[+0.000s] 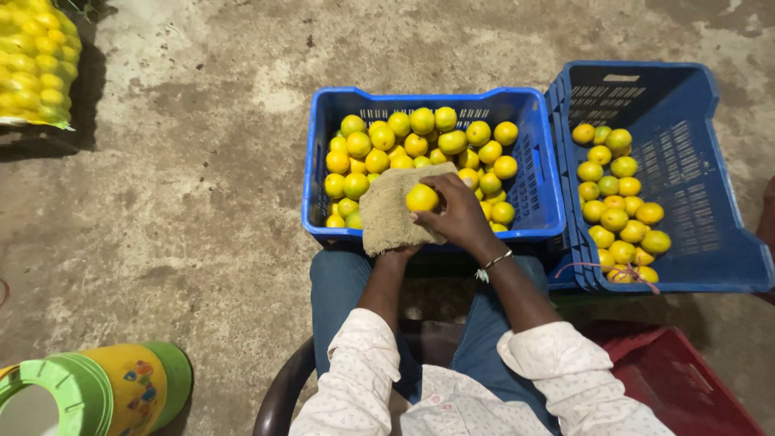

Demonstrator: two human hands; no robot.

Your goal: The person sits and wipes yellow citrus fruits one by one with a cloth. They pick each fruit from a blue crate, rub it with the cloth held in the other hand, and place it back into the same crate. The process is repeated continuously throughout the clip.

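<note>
A blue crate (pixel 533 190) is seen just beyond the grip, filled nearly to the rim with yellow and yellow-green fruit (pixel 420 141). To the right of the grip, a second blue crate (pixel 686 161) is tilted on a stack of like crates, and a smaller heap of the same fruit (pixel 617 210) is gathered against its lower side. Below and to the right of the grip, part of a red crate (pixel 686 379) is shown; what it holds cannot be told. Far to the left and beyond, a mesh sack of yellow fruit (pixel 32 64) is laid on the concrete floor (pixel 186 194), and near to the left a green and yellow round container (pixel 97 387) is seen lying on its side.

A single fruit (pixel 421 198) is clamped by the grip of the right hand (pixel 460 214), the fingers being curled over it from the right. It is pressed against a coarse tan cloth (pixel 391 210), which is held from beneath by the left hand (pixel 397 252); that grip is closed on the cloth's lower edge and is mostly hidden by it. The held fruit lies over the near rim of the full crate, touching the cloth. It is round, smooth and bright yellow with an orange tinge.
</note>
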